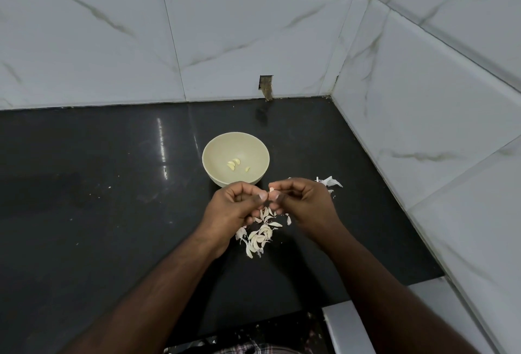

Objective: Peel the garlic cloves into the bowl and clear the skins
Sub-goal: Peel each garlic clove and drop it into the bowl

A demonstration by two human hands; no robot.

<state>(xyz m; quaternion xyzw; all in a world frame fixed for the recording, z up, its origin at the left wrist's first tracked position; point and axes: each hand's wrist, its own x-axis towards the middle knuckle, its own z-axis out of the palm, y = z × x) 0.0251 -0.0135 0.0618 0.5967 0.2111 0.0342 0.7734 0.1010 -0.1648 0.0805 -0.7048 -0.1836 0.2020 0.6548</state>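
Dim, glare on counter (162, 142) (edges warped)

No text, label, brand, number or sign can be read anywhere in the view
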